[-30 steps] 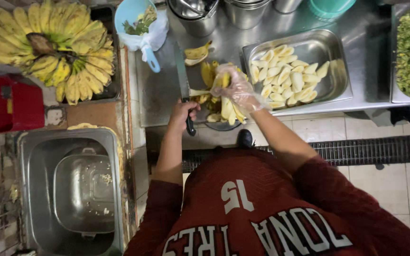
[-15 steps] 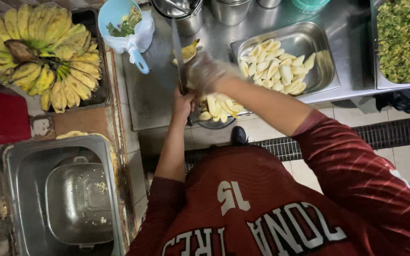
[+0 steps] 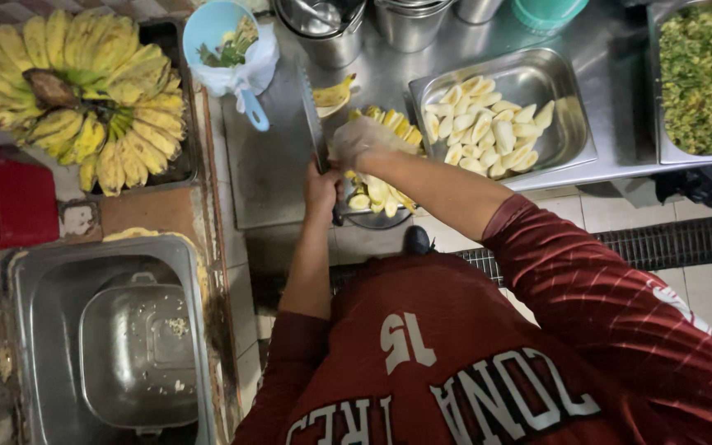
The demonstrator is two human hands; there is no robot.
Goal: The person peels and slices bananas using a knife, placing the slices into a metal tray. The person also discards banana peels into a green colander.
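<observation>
My left hand [image 3: 320, 188] is clenched around the dark handle of a knife [image 3: 316, 124], whose blade points away from me over the steel bench [image 3: 269, 165]. My right hand [image 3: 359, 138], in a thin clear glove, is closed over peeled banana pieces [image 3: 377, 194] lying just beside the blade; what exactly its fingers pinch I cannot tell. More peeled pieces fill a steel tray [image 3: 574, 144] to the right. A big bunch of yellow bananas [image 3: 76, 91] sits well off to the left, with a blue scoop [image 3: 224, 37] between it and the knife. Below the bunch lies an empty steel pan [image 3: 109, 346].
</observation>
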